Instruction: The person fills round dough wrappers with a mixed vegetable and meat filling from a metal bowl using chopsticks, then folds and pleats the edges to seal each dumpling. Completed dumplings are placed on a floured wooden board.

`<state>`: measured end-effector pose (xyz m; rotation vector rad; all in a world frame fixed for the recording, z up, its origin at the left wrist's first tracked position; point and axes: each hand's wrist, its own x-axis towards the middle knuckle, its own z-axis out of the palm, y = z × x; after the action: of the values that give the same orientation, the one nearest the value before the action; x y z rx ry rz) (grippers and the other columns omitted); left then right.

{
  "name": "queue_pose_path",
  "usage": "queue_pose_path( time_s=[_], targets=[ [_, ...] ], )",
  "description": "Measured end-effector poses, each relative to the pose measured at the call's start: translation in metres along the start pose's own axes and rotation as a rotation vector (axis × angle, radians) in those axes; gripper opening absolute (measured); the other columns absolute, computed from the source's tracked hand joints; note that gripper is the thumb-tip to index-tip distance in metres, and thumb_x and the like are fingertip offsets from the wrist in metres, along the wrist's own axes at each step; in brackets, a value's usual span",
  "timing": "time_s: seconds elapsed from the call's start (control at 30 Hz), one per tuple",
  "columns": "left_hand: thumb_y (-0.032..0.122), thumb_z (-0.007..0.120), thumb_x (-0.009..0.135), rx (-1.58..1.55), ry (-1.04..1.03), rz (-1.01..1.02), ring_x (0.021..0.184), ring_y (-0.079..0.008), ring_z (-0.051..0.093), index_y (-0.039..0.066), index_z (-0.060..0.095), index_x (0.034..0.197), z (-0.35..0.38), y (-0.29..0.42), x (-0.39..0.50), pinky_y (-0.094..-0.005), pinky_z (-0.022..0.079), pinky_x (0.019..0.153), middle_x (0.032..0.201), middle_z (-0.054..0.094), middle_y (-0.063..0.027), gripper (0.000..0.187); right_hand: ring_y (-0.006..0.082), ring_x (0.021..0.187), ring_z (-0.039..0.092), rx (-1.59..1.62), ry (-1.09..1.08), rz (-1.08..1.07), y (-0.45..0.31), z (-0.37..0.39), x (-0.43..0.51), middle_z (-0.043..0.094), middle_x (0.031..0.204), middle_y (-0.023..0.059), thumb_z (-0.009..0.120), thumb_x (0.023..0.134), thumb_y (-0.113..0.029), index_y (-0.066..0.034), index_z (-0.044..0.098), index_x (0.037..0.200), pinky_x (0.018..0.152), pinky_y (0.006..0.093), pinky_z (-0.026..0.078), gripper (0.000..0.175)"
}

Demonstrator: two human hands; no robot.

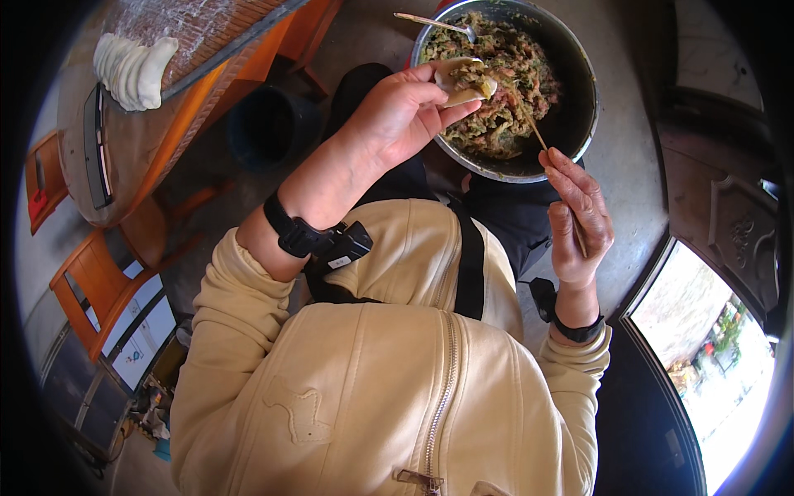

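Note:
A dough wrapper (458, 100) with filling on it rests in the fingers of my left hand (403, 105), above the near left part of a metal bowl (589, 124). Minced filling with green bits (496, 130) lies in the bowl, mostly toward its left side. My right hand (580, 217) grips a thin wooden stick, perhaps chopsticks (538, 133), at the bowl's near right rim. The stick's far end points into the filling, close to the wrapper. A metal spoon (434, 23) leans at the bowl's far left, its head in the filling.
At the upper left, a row of folded dumplings (133, 71) sits on a table beside a floured board (170, 25). Below that table's edge stands a dark bucket (267, 127). Wooden chairs (102, 282) are at the left, and a bright doorway (713, 359) opens at the right.

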<state>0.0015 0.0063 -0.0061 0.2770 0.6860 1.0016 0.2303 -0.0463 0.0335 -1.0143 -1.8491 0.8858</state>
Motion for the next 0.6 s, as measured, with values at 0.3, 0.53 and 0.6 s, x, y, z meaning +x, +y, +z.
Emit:
queue_pose_path(
  time_s=[0.3, 0.53, 0.6],
  targets=[
    [-0.005, 0.039, 0.082, 0.054, 0.021, 0.045, 0.112, -0.0208, 0.052, -0.003, 0.048, 0.120, -0.004, -0.003, 0.003, -0.0356, 0.040, 0.101, 0.119, 0.055, -0.0129, 0.039, 0.0248, 0.089, 0.062, -0.038, -0.083, 0.025, -0.009, -0.004, 0.011, 0.063, 0.100, 0.0165, 0.051, 0.066, 0.016, 0.0031, 0.065, 0.089, 0.075, 0.0290, 0.050, 0.030],
    [-0.004, 0.038, 0.083, 0.046, 0.039, 0.095, 0.114, -0.0221, 0.051, -0.002, 0.047, 0.123, -0.004, -0.003, 0.006, -0.0358, 0.038, 0.102, 0.119, 0.055, -0.0137, 0.041, 0.0233, 0.093, 0.062, -0.163, -0.115, 0.074, -0.012, -0.010, 0.010, 0.062, 0.103, 0.0164, 0.048, 0.071, 0.016, 0.0041, 0.065, 0.091, 0.078, 0.0268, 0.049, 0.029],
    [-0.004, 0.037, 0.083, 0.054, 0.053, 0.094, 0.114, -0.0223, 0.051, -0.002, 0.047, 0.123, -0.004, -0.002, 0.006, -0.0361, 0.039, 0.102, 0.119, 0.055, -0.0138, 0.042, 0.0230, 0.091, 0.063, -0.207, -0.076, 0.116, -0.010, -0.011, 0.010, 0.062, 0.102, 0.0159, 0.049, 0.071, 0.016, 0.0036, 0.065, 0.090, 0.075, 0.0262, 0.049, 0.028]
  ],
)
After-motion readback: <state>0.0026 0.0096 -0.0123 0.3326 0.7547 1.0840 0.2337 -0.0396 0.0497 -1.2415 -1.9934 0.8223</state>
